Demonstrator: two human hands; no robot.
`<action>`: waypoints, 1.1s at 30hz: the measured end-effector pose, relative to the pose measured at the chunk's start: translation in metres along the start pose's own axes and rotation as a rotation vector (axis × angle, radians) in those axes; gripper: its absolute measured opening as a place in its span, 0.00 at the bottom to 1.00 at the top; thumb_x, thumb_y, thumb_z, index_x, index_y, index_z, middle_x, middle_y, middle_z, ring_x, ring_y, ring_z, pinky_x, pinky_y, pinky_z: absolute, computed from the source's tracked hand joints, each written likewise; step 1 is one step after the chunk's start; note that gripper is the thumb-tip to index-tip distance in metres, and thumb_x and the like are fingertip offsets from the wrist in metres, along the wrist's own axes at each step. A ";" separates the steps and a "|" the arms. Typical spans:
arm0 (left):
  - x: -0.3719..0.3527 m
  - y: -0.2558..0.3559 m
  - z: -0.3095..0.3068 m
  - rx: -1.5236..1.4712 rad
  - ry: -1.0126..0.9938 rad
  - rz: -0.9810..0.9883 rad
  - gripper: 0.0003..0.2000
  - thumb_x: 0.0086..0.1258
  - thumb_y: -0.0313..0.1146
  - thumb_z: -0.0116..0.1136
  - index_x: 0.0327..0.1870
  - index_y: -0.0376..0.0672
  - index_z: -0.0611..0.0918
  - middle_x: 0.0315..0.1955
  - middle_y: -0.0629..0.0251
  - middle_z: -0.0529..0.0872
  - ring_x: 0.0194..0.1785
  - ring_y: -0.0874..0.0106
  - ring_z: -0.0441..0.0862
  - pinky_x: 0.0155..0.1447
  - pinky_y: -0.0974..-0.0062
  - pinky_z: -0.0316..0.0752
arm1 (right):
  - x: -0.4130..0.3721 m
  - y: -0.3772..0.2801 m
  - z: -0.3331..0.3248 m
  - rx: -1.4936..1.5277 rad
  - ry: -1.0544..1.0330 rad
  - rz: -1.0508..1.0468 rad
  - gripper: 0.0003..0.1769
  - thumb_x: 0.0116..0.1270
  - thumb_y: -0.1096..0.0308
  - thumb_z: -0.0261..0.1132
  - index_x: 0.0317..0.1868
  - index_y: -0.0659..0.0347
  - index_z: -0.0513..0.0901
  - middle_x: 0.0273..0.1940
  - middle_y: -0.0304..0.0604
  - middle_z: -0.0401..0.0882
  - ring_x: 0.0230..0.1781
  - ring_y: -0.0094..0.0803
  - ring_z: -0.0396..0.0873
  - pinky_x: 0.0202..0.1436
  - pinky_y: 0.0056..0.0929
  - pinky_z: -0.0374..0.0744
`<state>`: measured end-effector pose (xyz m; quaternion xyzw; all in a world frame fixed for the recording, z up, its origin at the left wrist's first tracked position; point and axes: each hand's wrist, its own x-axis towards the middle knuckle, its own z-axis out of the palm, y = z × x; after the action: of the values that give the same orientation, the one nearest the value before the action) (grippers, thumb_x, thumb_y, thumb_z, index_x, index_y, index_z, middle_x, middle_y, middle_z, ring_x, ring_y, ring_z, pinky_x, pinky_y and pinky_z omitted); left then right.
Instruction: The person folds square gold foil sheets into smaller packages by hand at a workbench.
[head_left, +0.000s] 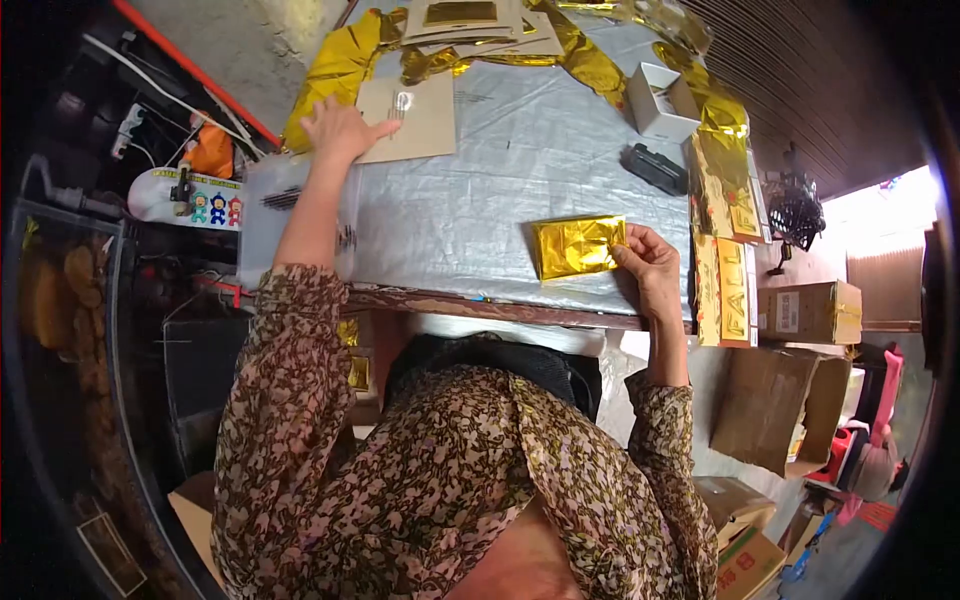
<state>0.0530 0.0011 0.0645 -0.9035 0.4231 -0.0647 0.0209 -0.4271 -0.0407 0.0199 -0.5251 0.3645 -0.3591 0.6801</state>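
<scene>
In the head view my left hand lies with fingers spread at the left edge of a flat tan cardboard sheet. Gold foil sheeting is just beyond those fingers. My right hand pinches the right edge of a small rectangular gold foil packet between thumb and fingers. The packet is near the front edge of the table, and its surface looks crinkled and shiny. Whether anything is inside the foil is hidden.
The table has a silvery cover. At its back lie stacked cardboard pieces on gold foil. A white open box, a black stapler-like object and gold lettered strips line the right side. Cardboard boxes stand on the floor.
</scene>
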 end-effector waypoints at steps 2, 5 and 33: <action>0.003 -0.001 0.009 0.012 -0.030 0.020 0.45 0.56 0.76 0.63 0.58 0.40 0.88 0.73 0.52 0.73 0.76 0.52 0.65 0.73 0.41 0.60 | -0.001 0.000 0.000 -0.023 0.019 -0.003 0.16 0.70 0.82 0.68 0.57 0.72 0.82 0.46 0.42 0.89 0.44 0.24 0.86 0.53 0.21 0.82; 0.000 -0.009 0.021 -0.181 0.078 0.043 0.40 0.54 0.72 0.68 0.50 0.40 0.91 0.71 0.49 0.73 0.76 0.50 0.63 0.72 0.42 0.56 | -0.002 -0.005 0.003 -0.037 0.030 0.003 0.16 0.70 0.82 0.69 0.57 0.72 0.82 0.46 0.42 0.89 0.44 0.23 0.85 0.53 0.20 0.82; -0.046 -0.049 0.014 -1.333 -0.322 0.217 0.25 0.82 0.56 0.51 0.50 0.39 0.87 0.38 0.65 0.91 0.35 0.79 0.86 0.41 0.80 0.79 | 0.037 0.002 0.060 0.424 0.133 0.061 0.11 0.70 0.83 0.67 0.48 0.61 0.79 0.43 0.39 0.87 0.45 0.27 0.86 0.53 0.24 0.85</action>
<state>0.0631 0.0675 0.0506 -0.6745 0.4524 0.3462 -0.4697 -0.3574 -0.0453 0.0243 -0.3341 0.3405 -0.4407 0.7603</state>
